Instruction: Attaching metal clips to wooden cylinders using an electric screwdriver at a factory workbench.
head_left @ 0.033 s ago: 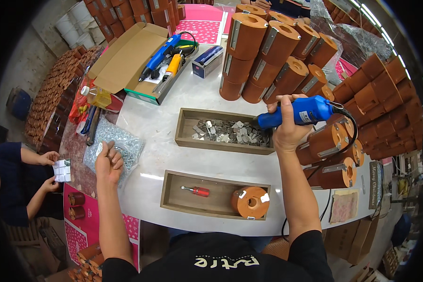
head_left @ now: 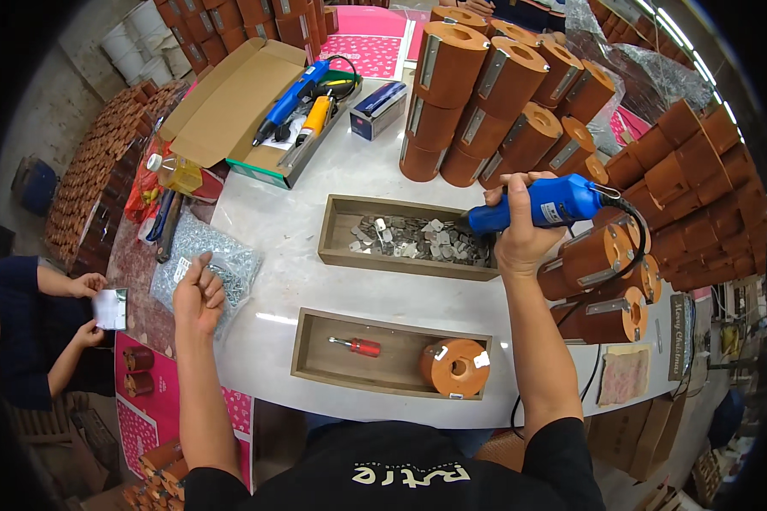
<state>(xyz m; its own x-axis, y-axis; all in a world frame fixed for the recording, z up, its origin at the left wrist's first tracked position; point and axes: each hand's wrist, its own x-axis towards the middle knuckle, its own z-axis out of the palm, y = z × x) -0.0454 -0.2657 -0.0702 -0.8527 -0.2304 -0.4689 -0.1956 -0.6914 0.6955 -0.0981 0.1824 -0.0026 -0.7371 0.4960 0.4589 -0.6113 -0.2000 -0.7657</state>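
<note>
Where the blue electric screwdriver (head_left: 571, 198) is: raised above the right part of the white bench (head_left: 383, 296), nose pointing left at the right end of the upper wooden tray; whether the nose touches anything cannot be told.
Right hand (head_left: 518, 243): fingers wrapped round the screwdriver's body.
Black cord (head_left: 642, 238): leaves the screwdriver's rear and loops down past the wrist.
Upper wooden tray (head_left: 383, 265): mid-bench, with a loose heap of small metal plates (head_left: 418, 238) spread over its floor toward the right end.
Lower wooden tray (head_left: 349, 377): along the bench's near edge, a red-handled hand driver (head_left: 365, 347) lying in its middle and a brown drilled cylinder (head_left: 441, 375) at its right end.
Left hand (head_left: 198, 296): fingers curled in toward the thumb, in front of the bag; whether they pinch anything cannot be told.
Clear plastic bag (head_left: 232, 266): full of small metal fasteners, by the bench's left edge.
Open cardboard box (head_left: 230, 98): at the bench's far left corner, containing a second blue electric screwdriver (head_left: 298, 94) and an orange-bodied tool (head_left: 317, 115).
Small blue box (head_left: 378, 111): just right of the cardboard one.
Stacked brown cylinders (head_left: 452, 68): toward the bench's far right corner, metal strips on their sides.
Co-worker's hands (head_left: 87, 286): beyond the bench's left edge, holding a pale flat piece (head_left: 109, 308).
</note>
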